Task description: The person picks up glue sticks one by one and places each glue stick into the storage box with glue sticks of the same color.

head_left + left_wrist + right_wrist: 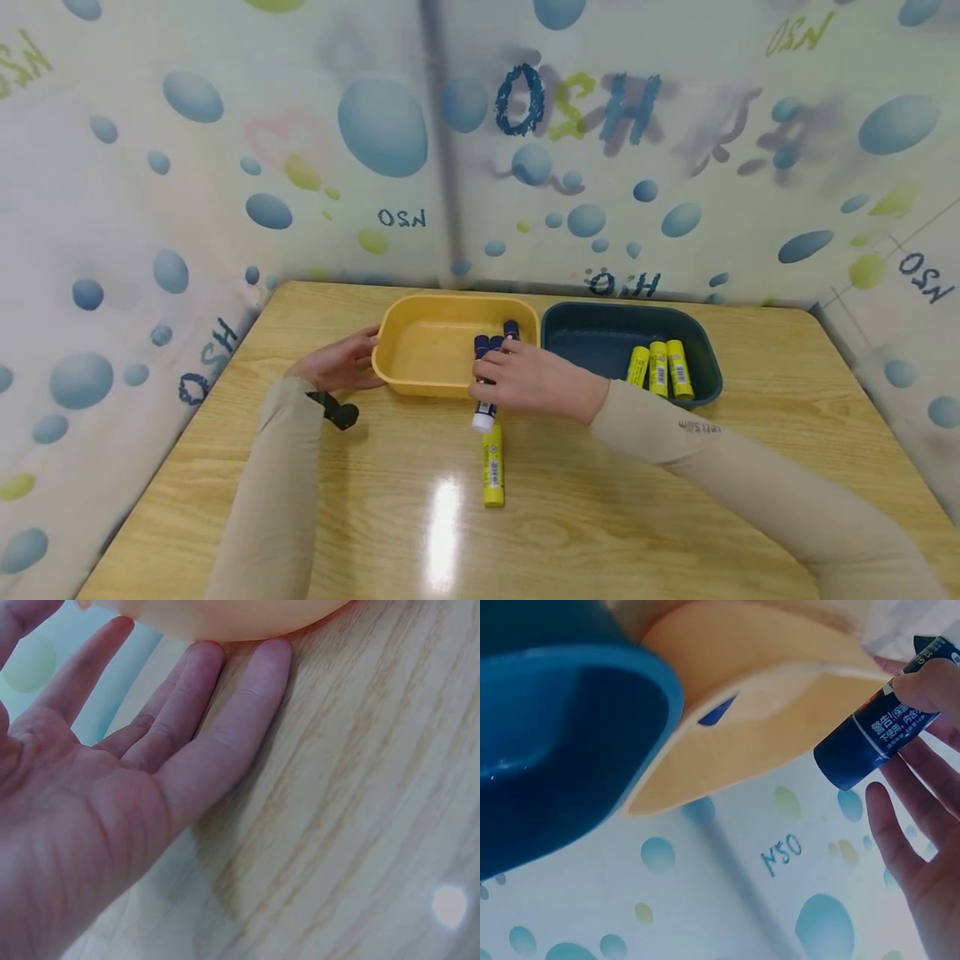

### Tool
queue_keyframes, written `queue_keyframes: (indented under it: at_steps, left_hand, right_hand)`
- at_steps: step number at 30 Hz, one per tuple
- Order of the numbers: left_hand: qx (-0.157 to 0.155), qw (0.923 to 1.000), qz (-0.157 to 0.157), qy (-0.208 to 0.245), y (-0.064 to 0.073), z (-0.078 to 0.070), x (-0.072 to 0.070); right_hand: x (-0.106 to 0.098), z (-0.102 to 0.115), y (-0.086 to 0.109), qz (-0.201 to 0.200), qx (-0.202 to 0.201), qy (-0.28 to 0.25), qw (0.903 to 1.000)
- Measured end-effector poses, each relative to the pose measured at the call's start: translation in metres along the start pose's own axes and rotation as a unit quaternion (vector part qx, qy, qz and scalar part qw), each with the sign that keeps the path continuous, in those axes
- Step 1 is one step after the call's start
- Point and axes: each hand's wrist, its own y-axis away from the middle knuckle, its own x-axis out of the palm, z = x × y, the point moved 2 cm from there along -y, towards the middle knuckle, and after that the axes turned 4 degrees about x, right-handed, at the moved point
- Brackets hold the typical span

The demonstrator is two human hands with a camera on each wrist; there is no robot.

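Note:
My right hand (536,382) pinches a dark blue glue stick (885,727) with a white end, held over the front rim of the yellow bin (420,388). Inside that bin, at its right side, stand other dark blue glue sticks (511,329), partly covered by the hand. My left hand (347,360) touches the bin's left side; in the left wrist view its fingers (225,742) reach out fairly straight to the bin's wall. On the table just in front of the right hand lies a yellow glue stick (492,471).
A dark blue-green bin (581,321) stands right against the yellow bin's right side. Several yellow glue sticks (658,369) lean at its front right. Behind the wooden table (360,517) hangs a patterned curtain (465,192).

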Motion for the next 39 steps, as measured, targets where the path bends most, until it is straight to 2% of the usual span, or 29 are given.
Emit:
queue_keyframes:
  at_steps: [4, 15, 24, 31, 39]
  left_hand:
    - [0.006, 1.0000, 0.004, 0.002, 0.000, 0.001, -0.002]
    - [0.004, 1.0000, 0.003, -0.005, 0.002, 0.001, -0.001]
    - [0.004, 0.9999, 0.005, -0.013, 0.002, -0.001, 0.002]
    - [0.008, 0.9999, 0.004, -0.004, 0.005, -0.003, 0.003]
    - [0.008, 0.9999, 0.014, 0.000, 0.007, -0.004, 0.005]
  right_hand:
    - [0.000, -0.011, -0.004, 0.001, 0.020, -0.022, 0.9996]
    - [0.010, -0.029, -0.021, 0.034, 0.032, -0.042, 0.9980]
    - [0.020, -0.046, -0.039, 0.107, 0.061, -0.051, 0.9911]
    - [0.027, -0.054, -0.056, 0.135, 0.048, -0.066, 0.9874]
    - [0.039, -0.049, -0.072, 0.175, 0.033, -0.060, 0.9822]
